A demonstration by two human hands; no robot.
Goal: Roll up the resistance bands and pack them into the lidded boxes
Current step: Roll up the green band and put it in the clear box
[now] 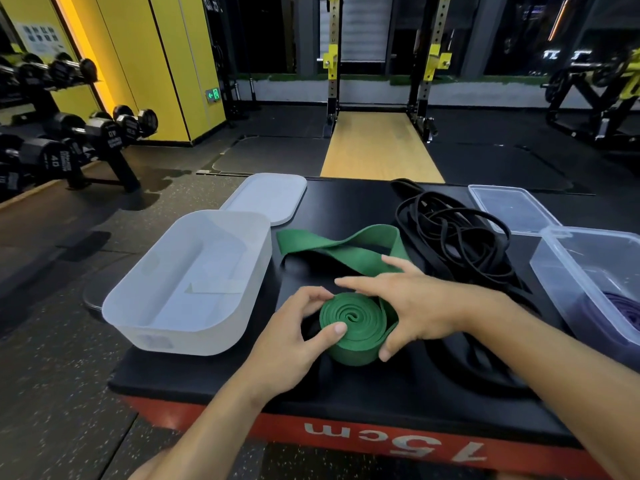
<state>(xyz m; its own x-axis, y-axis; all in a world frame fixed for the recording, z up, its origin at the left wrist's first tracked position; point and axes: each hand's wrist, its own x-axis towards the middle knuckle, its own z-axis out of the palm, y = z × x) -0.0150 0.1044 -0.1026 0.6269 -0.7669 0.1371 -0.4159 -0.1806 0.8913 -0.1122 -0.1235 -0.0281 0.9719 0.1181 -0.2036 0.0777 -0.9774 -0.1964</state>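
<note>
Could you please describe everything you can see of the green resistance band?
The green resistance band is a wide, flat, matte strap that looks rubbery. Its near part is wound into a tight spiral roll on the black padded platform, spiral face toward the camera. The unrolled tail runs back, twisted, toward the white box. The left hand grips the roll, thumb on its face; the right hand grips the other side.

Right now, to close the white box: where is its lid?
Head view, left: the lid lies flat on the platform just behind the white box.

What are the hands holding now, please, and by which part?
Both hold the green band by its rolled end: left hand at the coil's left, right hand at its right.
</note>
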